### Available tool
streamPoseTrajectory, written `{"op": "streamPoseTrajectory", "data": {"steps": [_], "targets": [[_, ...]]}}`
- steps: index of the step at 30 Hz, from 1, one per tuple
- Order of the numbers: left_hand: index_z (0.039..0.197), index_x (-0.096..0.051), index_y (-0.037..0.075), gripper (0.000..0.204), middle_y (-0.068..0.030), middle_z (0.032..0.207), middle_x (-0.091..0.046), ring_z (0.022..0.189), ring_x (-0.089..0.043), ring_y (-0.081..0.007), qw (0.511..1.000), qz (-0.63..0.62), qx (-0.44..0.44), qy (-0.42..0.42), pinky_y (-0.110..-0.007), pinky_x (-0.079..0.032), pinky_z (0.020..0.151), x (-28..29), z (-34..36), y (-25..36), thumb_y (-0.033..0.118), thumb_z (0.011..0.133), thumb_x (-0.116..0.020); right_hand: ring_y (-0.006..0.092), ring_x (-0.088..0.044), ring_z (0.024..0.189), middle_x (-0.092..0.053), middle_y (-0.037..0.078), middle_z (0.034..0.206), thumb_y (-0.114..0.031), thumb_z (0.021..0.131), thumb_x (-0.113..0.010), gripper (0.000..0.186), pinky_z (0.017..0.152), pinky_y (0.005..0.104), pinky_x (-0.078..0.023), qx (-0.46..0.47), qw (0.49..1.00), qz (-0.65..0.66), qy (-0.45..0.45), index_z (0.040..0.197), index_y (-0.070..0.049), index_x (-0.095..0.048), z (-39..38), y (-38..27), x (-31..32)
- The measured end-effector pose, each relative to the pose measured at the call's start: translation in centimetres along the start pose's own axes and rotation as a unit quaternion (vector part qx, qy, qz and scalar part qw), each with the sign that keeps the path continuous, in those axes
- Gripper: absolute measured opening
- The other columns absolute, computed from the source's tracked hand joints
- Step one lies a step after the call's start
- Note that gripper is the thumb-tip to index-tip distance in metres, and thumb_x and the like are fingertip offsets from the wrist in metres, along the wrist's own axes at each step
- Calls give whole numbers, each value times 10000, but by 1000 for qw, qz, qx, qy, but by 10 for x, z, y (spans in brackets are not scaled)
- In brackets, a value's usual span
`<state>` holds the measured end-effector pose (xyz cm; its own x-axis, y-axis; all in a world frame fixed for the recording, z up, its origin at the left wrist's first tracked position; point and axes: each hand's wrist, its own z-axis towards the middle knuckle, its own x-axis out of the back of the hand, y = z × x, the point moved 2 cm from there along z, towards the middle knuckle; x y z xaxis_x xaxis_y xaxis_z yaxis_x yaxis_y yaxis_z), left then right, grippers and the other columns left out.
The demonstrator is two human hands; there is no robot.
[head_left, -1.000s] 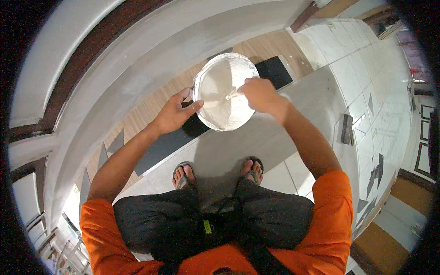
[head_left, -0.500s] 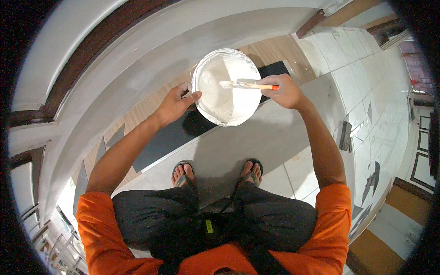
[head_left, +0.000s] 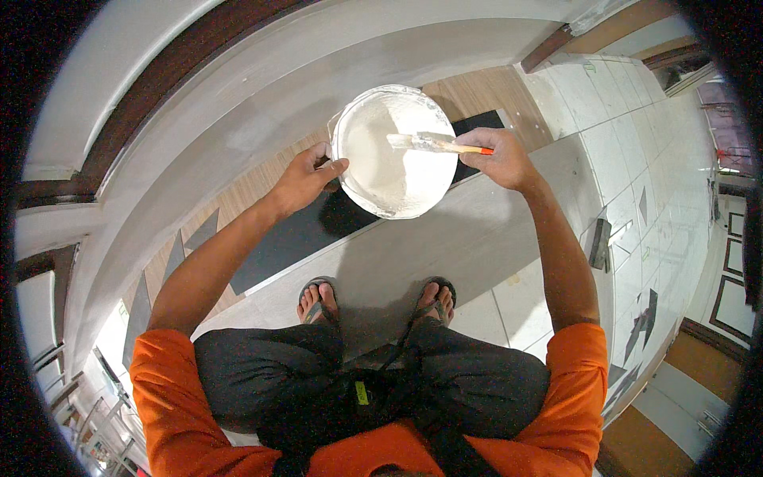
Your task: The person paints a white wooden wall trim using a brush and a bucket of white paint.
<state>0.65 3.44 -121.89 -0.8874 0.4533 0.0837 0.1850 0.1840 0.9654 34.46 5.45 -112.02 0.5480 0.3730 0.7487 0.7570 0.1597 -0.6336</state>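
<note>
A round white bucket (head_left: 372, 208) with pale, creamy paint inside is held up in front of me. My left hand (head_left: 311, 176) grips its left rim, thumb over the edge and fingers outside. Over the bucket's right side, my right hand (head_left: 501, 159) is closed on the handle of a paintbrush (head_left: 455, 148). The handle is light wood with a red-orange end. Its bristles, coated in white, point left above the middle of the bucket. Whether they touch the paint I cannot tell.
Below the bucket lie a black mat or panel (head_left: 278, 248) and a wood-look strip (head_left: 494, 94) along the curved pale wall (head_left: 262, 87). My sandalled feet (head_left: 318, 300) stand on a grey board. White tiles (head_left: 628, 151) with dark scraps (head_left: 600, 241) extend to the right.
The brush and my right hand have shifted slightly right, and the brush has turned a little, its bristles now higher. My left hand and the bucket stay nearly still.
</note>
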Motion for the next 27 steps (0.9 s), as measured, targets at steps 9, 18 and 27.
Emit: {"op": "streamPoseTrajectory", "data": {"steps": [9,18,27], "targets": [[1160,-590,34,330,-55,1054,-646,965,-601,-149,1000,9,-3,2,-317,-508,835,-3,9,-4,316,991,-600,166,-652,884,-713,100,978,-86,838,-718,248,821,325,-516,7,1000,17,15,1067,9,-716,-2,5,11],[1138,-595,36,334,-58,1044,-640,963,-599,-155,1000,-10,-4,3,-327,-512,842,-3,10,-11,334,988,-600,175,-684,859,-736,118,932,-118,788,-733,272,813,317,-526,-4,999,38,32,1025,14,-721,-1,4,14],[1142,-589,39,345,-61,1057,-640,1010,-601,-163,999,12,39,2,-340,-519,862,-4,3,2,346,985,-601,165,-677,880,-730,104,963,-117,807,-741,263,829,313,-522,-7,998,41,39,1038,9,-724,-2,5,12]]}}
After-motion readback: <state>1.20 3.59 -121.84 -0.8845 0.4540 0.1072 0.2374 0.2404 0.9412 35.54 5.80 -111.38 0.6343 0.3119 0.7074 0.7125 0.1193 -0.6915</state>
